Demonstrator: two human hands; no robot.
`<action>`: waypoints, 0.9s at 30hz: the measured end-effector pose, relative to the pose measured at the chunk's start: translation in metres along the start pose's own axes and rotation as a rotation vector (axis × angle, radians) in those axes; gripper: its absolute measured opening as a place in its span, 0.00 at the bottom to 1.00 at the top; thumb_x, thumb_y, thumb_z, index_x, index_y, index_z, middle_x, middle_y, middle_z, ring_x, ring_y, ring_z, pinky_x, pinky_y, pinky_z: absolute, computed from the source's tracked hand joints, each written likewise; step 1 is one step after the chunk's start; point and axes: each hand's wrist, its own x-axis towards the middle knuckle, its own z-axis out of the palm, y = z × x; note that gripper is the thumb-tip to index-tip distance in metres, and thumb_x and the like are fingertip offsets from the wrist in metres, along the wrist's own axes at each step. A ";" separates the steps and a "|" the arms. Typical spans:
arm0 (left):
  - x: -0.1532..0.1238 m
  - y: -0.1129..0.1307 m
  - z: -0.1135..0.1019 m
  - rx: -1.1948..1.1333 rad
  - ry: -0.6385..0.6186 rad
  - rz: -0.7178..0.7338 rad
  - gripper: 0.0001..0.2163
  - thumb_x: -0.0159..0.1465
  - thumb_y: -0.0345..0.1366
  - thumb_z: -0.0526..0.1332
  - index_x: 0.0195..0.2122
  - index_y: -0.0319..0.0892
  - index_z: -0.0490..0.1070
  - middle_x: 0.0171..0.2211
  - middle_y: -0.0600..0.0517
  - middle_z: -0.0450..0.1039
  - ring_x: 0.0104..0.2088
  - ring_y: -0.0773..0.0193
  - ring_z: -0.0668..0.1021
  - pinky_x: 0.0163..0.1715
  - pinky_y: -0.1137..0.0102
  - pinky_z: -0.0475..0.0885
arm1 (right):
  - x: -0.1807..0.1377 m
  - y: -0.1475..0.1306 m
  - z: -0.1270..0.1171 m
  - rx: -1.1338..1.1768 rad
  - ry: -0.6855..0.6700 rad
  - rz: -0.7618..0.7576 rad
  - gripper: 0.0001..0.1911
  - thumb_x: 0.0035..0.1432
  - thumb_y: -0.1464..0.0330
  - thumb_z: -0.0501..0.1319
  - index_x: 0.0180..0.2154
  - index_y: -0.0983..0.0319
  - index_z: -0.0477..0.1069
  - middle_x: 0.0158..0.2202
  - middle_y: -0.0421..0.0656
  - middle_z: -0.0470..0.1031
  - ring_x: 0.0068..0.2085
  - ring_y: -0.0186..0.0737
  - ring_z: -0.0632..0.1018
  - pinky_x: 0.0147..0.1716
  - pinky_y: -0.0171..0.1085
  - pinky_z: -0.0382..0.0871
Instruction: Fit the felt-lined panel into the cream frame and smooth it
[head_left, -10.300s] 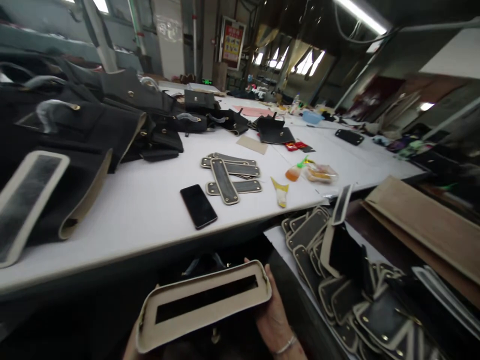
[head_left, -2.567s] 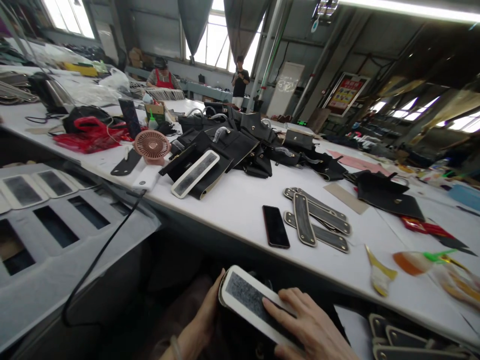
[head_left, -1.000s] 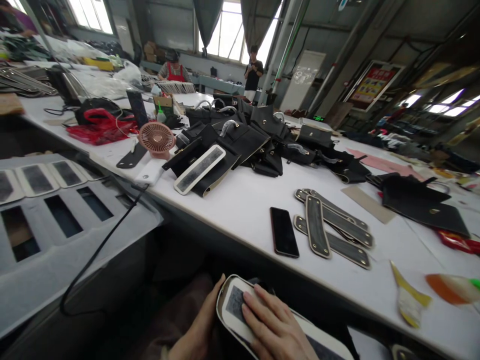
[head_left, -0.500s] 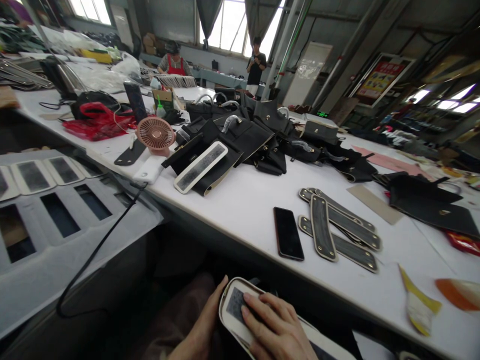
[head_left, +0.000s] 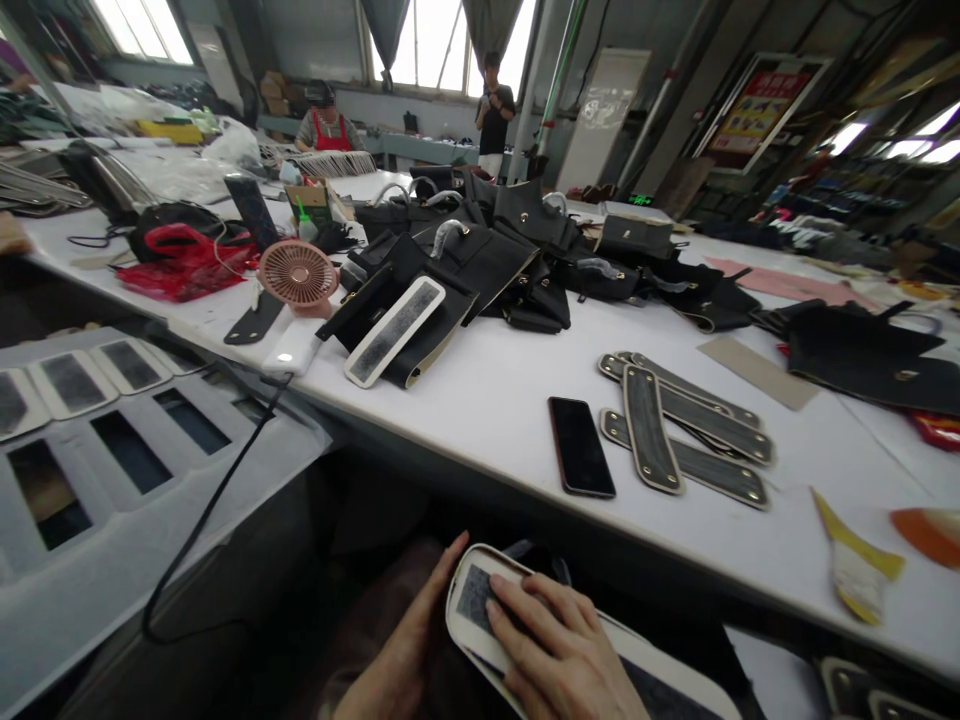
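Note:
At the lower middle, a dark bag (head_left: 679,690) is held below the table edge, its rounded, cream-rimmed base panel with a dark grey centre facing up. My left hand (head_left: 409,635) grips the side of its near end, one digit stretched up along the edge; its other fingers are hidden. On top of the panel, my right hand (head_left: 559,635) lies with fingers spread and slightly bent, fingertips pressing on the grey part. Most of the bag's body is out of sight beneath the hands. A similar cream-rimmed panel (head_left: 396,332) rests on a black bag piece on the table.
On the white table (head_left: 480,415) are a phone (head_left: 581,447), stacked studded straps (head_left: 651,428), a pink fan (head_left: 298,275) and a heap of black bags (head_left: 487,250). Several more panels (head_left: 71,383) lie on a grey sheet at left. Two people are in the background.
The view has shifted slightly, and the bag and both hands sit a little further right in the picture. My right hand's fingers stay on the panel; the grip looks the same.

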 end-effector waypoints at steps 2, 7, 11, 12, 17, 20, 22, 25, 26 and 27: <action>-0.003 0.004 0.005 -0.016 -0.031 -0.008 0.34 0.54 0.54 0.68 0.59 0.43 0.68 0.49 0.47 0.76 0.57 0.50 0.70 0.62 0.61 0.56 | 0.000 -0.002 0.000 0.005 -0.014 0.007 0.16 0.62 0.61 0.60 0.50 0.56 0.73 0.53 0.35 0.75 0.48 0.40 0.73 0.41 0.36 0.67; -0.007 0.009 0.006 0.031 -0.184 -0.006 0.29 0.58 0.56 0.64 0.58 0.50 0.68 0.52 0.48 0.74 0.55 0.47 0.73 0.63 0.55 0.52 | -0.001 -0.006 0.002 -0.004 0.012 0.016 0.15 0.63 0.61 0.58 0.49 0.57 0.73 0.53 0.34 0.75 0.47 0.41 0.74 0.42 0.37 0.68; -0.008 0.011 -0.001 0.076 -0.177 -0.010 0.30 0.60 0.54 0.63 0.60 0.47 0.66 0.55 0.46 0.71 0.58 0.47 0.69 0.64 0.55 0.48 | -0.001 -0.007 0.002 0.014 0.012 0.020 0.16 0.62 0.60 0.59 0.49 0.57 0.73 0.53 0.34 0.75 0.47 0.41 0.73 0.42 0.37 0.68; -0.008 0.012 -0.002 0.081 -0.164 -0.008 0.30 0.60 0.54 0.63 0.60 0.46 0.66 0.56 0.46 0.70 0.59 0.47 0.68 0.64 0.55 0.48 | -0.001 -0.006 0.002 0.019 0.006 0.022 0.17 0.61 0.60 0.59 0.50 0.57 0.72 0.53 0.34 0.75 0.47 0.41 0.73 0.43 0.37 0.68; -0.009 0.015 -0.001 0.108 -0.129 -0.020 0.31 0.58 0.53 0.65 0.60 0.44 0.67 0.55 0.44 0.71 0.59 0.45 0.68 0.64 0.54 0.50 | 0.002 -0.006 -0.003 0.044 -0.032 0.036 0.17 0.61 0.60 0.60 0.51 0.57 0.71 0.54 0.35 0.75 0.48 0.41 0.72 0.43 0.38 0.68; -0.010 0.017 0.000 0.168 -0.137 -0.022 0.31 0.59 0.53 0.63 0.60 0.44 0.65 0.53 0.44 0.72 0.57 0.45 0.70 0.63 0.53 0.51 | 0.002 -0.008 -0.004 0.042 -0.035 0.048 0.17 0.62 0.60 0.59 0.51 0.56 0.71 0.54 0.34 0.74 0.49 0.41 0.73 0.43 0.37 0.68; -0.010 0.018 -0.001 0.198 -0.123 -0.035 0.31 0.60 0.53 0.63 0.61 0.43 0.64 0.53 0.44 0.73 0.57 0.45 0.70 0.62 0.52 0.53 | 0.001 -0.008 -0.003 0.034 -0.032 0.051 0.17 0.62 0.60 0.59 0.51 0.56 0.71 0.55 0.34 0.74 0.49 0.42 0.73 0.44 0.37 0.67; -0.011 0.020 -0.004 0.205 -0.085 -0.042 0.31 0.60 0.52 0.64 0.61 0.43 0.64 0.52 0.44 0.73 0.58 0.46 0.69 0.62 0.54 0.54 | 0.000 -0.009 -0.003 0.021 -0.051 0.046 0.17 0.60 0.61 0.60 0.51 0.56 0.71 0.55 0.33 0.73 0.49 0.42 0.73 0.44 0.37 0.67; -0.011 0.021 -0.004 0.203 -0.076 -0.047 0.31 0.59 0.51 0.65 0.61 0.42 0.65 0.52 0.44 0.73 0.58 0.46 0.68 0.62 0.54 0.54 | 0.000 -0.009 -0.004 0.018 -0.068 0.040 0.18 0.59 0.62 0.61 0.51 0.57 0.71 0.55 0.34 0.73 0.49 0.42 0.73 0.44 0.38 0.67; -0.011 0.022 -0.004 0.200 -0.074 -0.057 0.31 0.58 0.52 0.65 0.60 0.42 0.66 0.53 0.44 0.73 0.59 0.46 0.68 0.62 0.55 0.54 | 0.001 -0.009 -0.004 0.015 -0.083 0.038 0.18 0.59 0.63 0.61 0.51 0.57 0.71 0.55 0.34 0.73 0.49 0.43 0.73 0.44 0.38 0.67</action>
